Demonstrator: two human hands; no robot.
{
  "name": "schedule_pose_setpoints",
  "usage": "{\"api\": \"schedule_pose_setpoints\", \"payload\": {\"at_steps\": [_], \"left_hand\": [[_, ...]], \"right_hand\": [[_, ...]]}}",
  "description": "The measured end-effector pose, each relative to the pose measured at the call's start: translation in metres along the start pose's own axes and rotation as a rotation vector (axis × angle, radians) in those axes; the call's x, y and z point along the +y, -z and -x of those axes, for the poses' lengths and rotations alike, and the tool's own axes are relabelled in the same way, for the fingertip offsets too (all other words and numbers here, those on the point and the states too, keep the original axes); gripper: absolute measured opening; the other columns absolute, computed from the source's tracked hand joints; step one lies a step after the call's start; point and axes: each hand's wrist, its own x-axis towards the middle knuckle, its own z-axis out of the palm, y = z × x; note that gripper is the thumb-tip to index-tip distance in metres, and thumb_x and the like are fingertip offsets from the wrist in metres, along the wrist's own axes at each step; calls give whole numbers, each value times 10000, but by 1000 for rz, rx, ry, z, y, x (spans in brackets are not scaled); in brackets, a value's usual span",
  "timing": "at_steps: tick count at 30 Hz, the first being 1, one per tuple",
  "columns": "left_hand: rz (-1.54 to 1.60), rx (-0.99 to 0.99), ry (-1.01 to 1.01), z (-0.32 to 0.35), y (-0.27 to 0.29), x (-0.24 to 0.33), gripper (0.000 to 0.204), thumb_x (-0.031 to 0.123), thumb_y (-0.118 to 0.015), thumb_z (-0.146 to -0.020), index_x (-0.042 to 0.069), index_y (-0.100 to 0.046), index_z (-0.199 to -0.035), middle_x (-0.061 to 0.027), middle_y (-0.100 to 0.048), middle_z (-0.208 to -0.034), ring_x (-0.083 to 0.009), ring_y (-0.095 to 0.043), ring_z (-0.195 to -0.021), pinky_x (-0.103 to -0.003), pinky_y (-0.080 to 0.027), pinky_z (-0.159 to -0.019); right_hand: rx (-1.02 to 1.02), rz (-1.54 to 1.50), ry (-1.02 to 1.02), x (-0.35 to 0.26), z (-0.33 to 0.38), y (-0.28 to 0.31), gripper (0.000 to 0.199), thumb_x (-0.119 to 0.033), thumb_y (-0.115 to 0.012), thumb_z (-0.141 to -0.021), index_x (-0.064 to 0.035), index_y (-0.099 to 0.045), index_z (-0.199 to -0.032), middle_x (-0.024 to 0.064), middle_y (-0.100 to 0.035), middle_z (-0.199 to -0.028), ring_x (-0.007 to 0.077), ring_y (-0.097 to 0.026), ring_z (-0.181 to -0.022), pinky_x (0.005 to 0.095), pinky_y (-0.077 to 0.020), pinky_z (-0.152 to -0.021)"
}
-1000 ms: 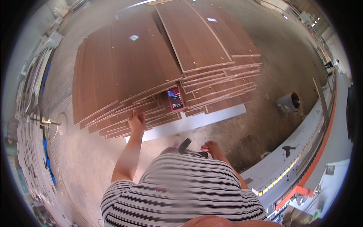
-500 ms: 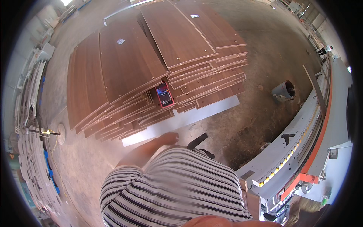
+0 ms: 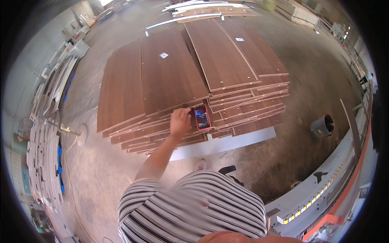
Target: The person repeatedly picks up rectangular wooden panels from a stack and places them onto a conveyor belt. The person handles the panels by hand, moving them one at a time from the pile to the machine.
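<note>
Poised with left hand [image 3: 180, 122] at stepped front of brown boards [image 3: 174, 79], already stacked, just beside phone [image 3: 201, 117] set among them; impossible to tell any grip in curled fingers, or work left.

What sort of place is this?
Probably a woodworking or furniture-panel workshop: stacked brown wood-grain panels fill the middle, a long grey machine bed with orange trim runs along the right, and more stacked boards line the left.

The black-and-white striped, short-sleeved shirt [image 3: 231, 202] bears perhaps a small reddish mark [image 3: 204, 203].
</note>
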Motion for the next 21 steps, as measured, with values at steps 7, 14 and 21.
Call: {"api": "schedule_pose_setpoints", "payload": {"at_steps": [7, 14, 21], "left_hand": [[-177, -170, 31, -63, -14, 6, 462, 239, -593, -846, 61, -467, -1253, -149, -491, -1275, -319, -433, -1202, -450, -328, -1005], [75, -246, -28, 12, -40, 35, 422, 136, -566, -820, 24, -487, -1219, -169, -534, -1171, -348, -484, -1090, -451, -348, -952], [489, -1125, -438, 127, -95, 86, 392, 185, -642, -775, 70, -553, -1139, -167, -533, -1166, -333, -472, -1123, -430, -410, -917]], "right_hand": [[108, 538, 227, 98, -59, -30, 217, -351, -590, -762, -161, -651, -848, 55, -627, -794, 255, -625, -775, 382, -502, -587], [69, -232, 1, -52, 17, -9, 127, -246, -606, -764, -124, -631, -792, 16, -657, -764, 176, -647, -699, 335, -520, -581], [168, 472, 124, 37, 61, -43, 199, -277, -602, -764, -87, -655, -790, 163, -658, -830, 270, -663, -798, 380, -537, -644]]}}
